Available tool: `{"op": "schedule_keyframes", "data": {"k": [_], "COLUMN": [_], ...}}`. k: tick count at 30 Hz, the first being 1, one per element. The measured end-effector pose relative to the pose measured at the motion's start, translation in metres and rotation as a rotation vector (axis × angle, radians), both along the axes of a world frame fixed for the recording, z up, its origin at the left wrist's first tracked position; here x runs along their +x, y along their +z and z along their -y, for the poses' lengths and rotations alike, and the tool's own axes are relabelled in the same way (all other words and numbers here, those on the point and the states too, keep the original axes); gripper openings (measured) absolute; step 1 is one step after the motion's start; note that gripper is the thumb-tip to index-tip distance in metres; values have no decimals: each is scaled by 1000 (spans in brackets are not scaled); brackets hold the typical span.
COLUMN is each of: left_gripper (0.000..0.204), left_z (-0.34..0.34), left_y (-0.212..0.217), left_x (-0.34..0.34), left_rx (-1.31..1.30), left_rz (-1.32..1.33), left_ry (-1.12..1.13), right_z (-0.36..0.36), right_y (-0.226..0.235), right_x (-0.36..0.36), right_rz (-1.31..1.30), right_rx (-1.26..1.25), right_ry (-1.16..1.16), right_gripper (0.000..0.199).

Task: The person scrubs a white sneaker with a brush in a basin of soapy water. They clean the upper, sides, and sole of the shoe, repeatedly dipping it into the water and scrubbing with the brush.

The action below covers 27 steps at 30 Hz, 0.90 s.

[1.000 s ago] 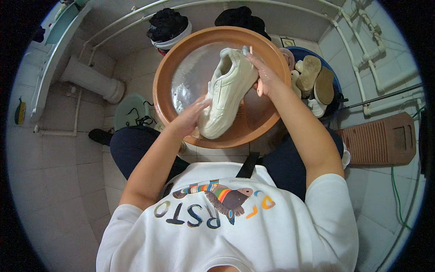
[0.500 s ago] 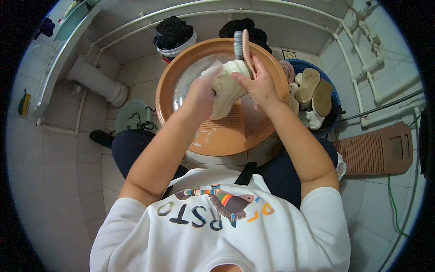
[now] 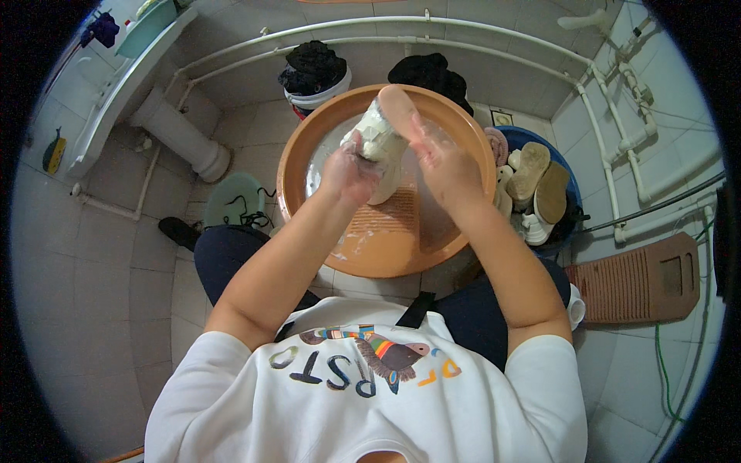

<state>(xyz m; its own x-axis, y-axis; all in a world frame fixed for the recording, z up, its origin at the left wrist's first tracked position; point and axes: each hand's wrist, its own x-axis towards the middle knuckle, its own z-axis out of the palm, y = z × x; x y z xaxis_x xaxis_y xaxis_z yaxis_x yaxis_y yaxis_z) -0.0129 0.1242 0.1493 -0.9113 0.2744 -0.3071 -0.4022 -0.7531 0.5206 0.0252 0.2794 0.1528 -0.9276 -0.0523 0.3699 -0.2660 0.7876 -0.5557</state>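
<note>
Above the orange basin [image 3: 378, 266], my left hand [image 3: 349, 176] grips a white shoe [image 3: 377, 145], its fingers curled around it. A scrubbing brush with a pinkish back [image 3: 398, 113] is in my right hand [image 3: 444, 166]. The brush lies against the upper end of the shoe, bristles turned down and mostly hidden by the back. Ridges of a built-in washboard [image 3: 386, 220] show in the basin below, beside whitish, sudsy water.
At the right, a blue tub [image 3: 573, 189] holds several shoes [image 3: 530, 166]. A brown washboard [image 3: 637, 278] leans nearby. At the left is a pale green basin [image 3: 224, 191] with dark laces. Behind stand a white bucket [image 3: 318, 100] of black cloth and a dark heap [image 3: 432, 79]. Pipes line the walls.
The brush has gone from upright beside the shoe to flat against its upper end. My left hand has turned and shifted its hold on the shoe. The whole view has shifted slightly.
</note>
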Motion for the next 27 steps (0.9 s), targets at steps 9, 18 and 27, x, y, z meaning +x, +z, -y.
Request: {"op": "schedule_keyframes", "data": {"k": [9, 18, 27], "left_gripper": [31, 37, 38], "left_z": [7, 3, 4], "left_y": [-18, -9, -18], "left_x": [-14, -11, 8], "left_rx": [54, 10, -280], "left_rz": [43, 70, -106], "left_ry": [23, 0, -124], "right_z": [0, -13, -14], "right_y": [1, -2, 7], "right_x": [5, -1, 3], "right_rz": [26, 24, 172], "right_rx": [69, 24, -66], "right_ry": [9, -49, -30], "right_gripper": [39, 40, 38]}}
